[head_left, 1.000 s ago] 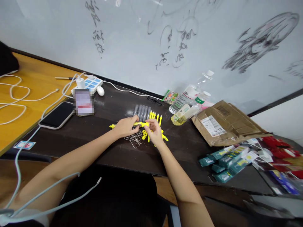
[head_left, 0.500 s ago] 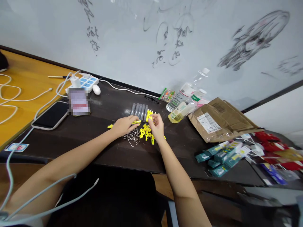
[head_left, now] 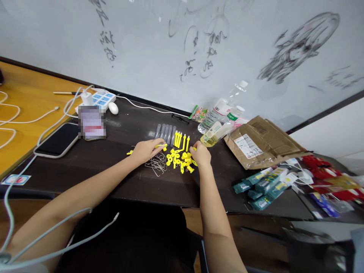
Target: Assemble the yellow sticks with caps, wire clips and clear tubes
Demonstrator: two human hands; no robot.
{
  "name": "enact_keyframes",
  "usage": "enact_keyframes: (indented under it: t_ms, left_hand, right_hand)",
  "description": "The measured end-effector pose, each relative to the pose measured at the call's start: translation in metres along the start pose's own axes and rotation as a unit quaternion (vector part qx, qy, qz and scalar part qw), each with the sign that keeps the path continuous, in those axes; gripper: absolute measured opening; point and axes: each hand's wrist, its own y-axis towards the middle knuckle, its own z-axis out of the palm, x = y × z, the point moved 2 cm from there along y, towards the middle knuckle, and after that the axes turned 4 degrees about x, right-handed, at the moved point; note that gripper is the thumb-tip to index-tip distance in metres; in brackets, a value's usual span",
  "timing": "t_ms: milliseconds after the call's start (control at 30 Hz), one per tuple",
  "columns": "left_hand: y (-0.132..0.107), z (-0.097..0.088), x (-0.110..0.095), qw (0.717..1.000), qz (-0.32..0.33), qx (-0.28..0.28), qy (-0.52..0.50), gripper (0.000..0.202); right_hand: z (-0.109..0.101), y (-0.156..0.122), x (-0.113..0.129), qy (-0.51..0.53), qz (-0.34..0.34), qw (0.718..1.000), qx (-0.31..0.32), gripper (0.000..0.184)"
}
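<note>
My left hand [head_left: 146, 150] rests on the dark table [head_left: 119, 170], its fingers closed on a small yellow plastic piece [head_left: 160, 145]. My right hand [head_left: 201, 155] sits at the right edge of a heap of loose yellow plastic pieces [head_left: 180, 159], fingers curled onto one of them. Behind the heap lies a row of grey tubes [head_left: 165, 131], with several yellow pins [head_left: 181, 139] lined up beside them. A tangle of thin wire clips [head_left: 157, 165] lies just in front of my left hand.
A phone [head_left: 58, 139], a power strip [head_left: 97, 99] and white cables lie at the left. Plastic bottles [head_left: 220, 122], a cardboard package [head_left: 261, 143] and green boxes [head_left: 263, 185] crowd the right. A whiteboard wall stands behind.
My right hand has dropped from the pin row to the table at the right of the yellow heap. The left hand stayed put with its yellow piece. The camera drifted slightly right.
</note>
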Motion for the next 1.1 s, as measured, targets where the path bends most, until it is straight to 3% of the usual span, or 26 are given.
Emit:
enact_keyframes:
  t_ms: [133, 300, 467, 567, 633, 767, 900, 1100]
  left_hand:
    - [0.0, -0.002, -0.003, 1.0, -0.016, 0.022, -0.012, 0.037]
    - [-0.002, -0.004, -0.005, 0.999, -0.008, 0.013, -0.032, 0.029]
    - [-0.003, -0.003, -0.005, 0.998, 0.019, 0.004, -0.055, 0.025]
    - [-0.003, -0.003, -0.007, 0.997, 0.049, 0.002, -0.066, 0.026]
    - [-0.003, -0.004, -0.008, 0.994, 0.07, 0.0, -0.082, 0.028]
    - [-0.005, -0.004, -0.008, 0.985, 0.097, -0.035, -0.141, 0.034]
    - [-0.005, 0.001, -0.001, 0.981, 0.067, -0.064, -0.172, 0.04]
    - [-0.001, 0.006, 0.006, 0.995, 0.01, 0.021, -0.093, 0.041]
  right_hand:
    - [0.005, 0.002, -0.001, -0.021, -0.01, 0.998, 0.06, 0.017]
    - [0.008, 0.003, 0.0, -0.026, -0.013, 0.997, 0.075, 0.023]
    - [0.007, 0.002, 0.0, -0.01, -0.024, 0.999, 0.035, 0.026]
    - [0.007, 0.0, 0.006, 0.047, -0.074, 0.996, -0.025, 0.022]
    - [0.009, -0.003, 0.015, 0.132, -0.147, 0.979, -0.047, 0.019]
    - [0.017, -0.013, 0.036, 0.329, -0.266, 0.906, -0.009, 0.018]
    - [0.024, -0.022, 0.048, 0.425, -0.28, 0.86, 0.038, 0.02]
    - [0.024, -0.025, 0.049, 0.477, -0.273, 0.835, 0.035, 0.026]
